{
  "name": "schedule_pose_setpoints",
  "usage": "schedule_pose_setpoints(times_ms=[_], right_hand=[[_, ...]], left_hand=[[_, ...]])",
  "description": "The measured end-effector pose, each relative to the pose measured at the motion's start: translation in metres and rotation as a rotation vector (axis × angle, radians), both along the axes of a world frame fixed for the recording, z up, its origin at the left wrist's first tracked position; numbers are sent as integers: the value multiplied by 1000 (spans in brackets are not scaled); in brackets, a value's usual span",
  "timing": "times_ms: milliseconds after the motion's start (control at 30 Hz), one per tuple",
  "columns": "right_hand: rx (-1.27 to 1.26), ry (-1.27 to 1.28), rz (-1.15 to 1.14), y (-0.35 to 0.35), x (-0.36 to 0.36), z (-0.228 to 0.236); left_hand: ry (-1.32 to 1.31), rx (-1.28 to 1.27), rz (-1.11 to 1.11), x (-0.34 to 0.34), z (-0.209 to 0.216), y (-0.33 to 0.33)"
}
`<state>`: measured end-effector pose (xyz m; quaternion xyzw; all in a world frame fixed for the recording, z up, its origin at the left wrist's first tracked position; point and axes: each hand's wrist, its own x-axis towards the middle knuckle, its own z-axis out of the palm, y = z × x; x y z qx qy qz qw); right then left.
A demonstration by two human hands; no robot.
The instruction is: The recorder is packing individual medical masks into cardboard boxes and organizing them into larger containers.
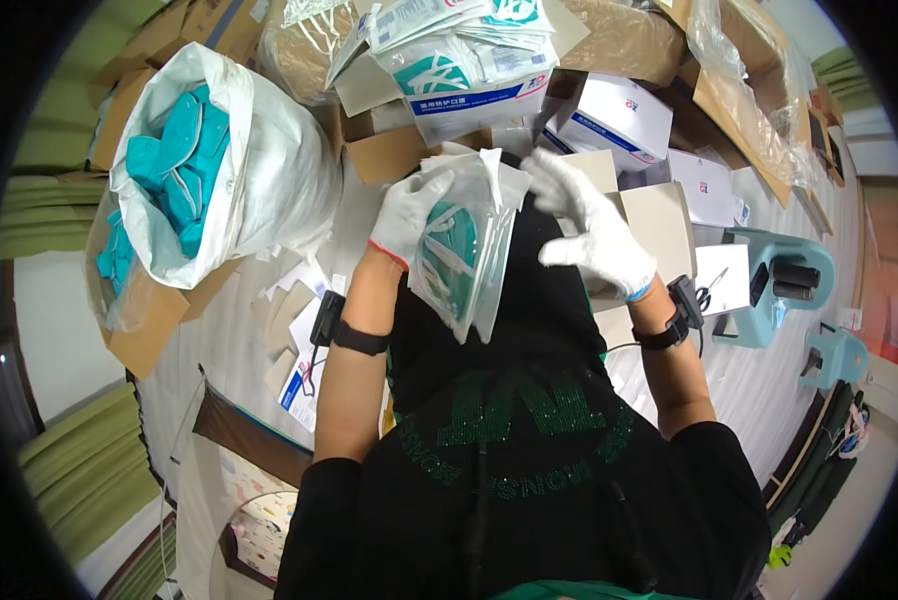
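In my gloved left hand (416,212) is a small stack of clear plastic pouches (464,262), gripped at its upper left edge. A teal face mask with white straps shows through the front pouch. My right hand (591,222), also in a white glove, is apart from the stack on its right, fingers spread and nothing in them. Beyond my hands stands an open white-and-blue box (481,112), piled with more pouched masks (431,72).
At left, a white woven sack (269,165) full of loose teal masks (184,165) sits in a cardboard carton (147,335). White boxes (614,118) lie at right, near scissors (706,297) and a light-blue plastic stool (769,318). Flattened boxes (294,375) lie at lower left.
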<state>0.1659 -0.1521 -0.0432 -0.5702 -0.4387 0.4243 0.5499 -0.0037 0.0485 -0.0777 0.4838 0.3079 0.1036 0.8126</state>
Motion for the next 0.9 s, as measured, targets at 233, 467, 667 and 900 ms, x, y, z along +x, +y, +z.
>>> schedule_pose_setpoints(times_ms=[233, 467, 667, 900], right_hand=[[7, 179, 210, 28, -6, 40], [6, 36, -69, 13, -9, 7], [-29, -3, -122, 8, -9, -2], [-122, 241, -182, -4, -13, -17]], left_hand=[[-111, -834, -420, 13, -39, -35], [-195, -126, -334, 5, -27, -24], [44, 681, -459, 2, 69, -33], [-39, 651, -95, -10, 15, -77]])
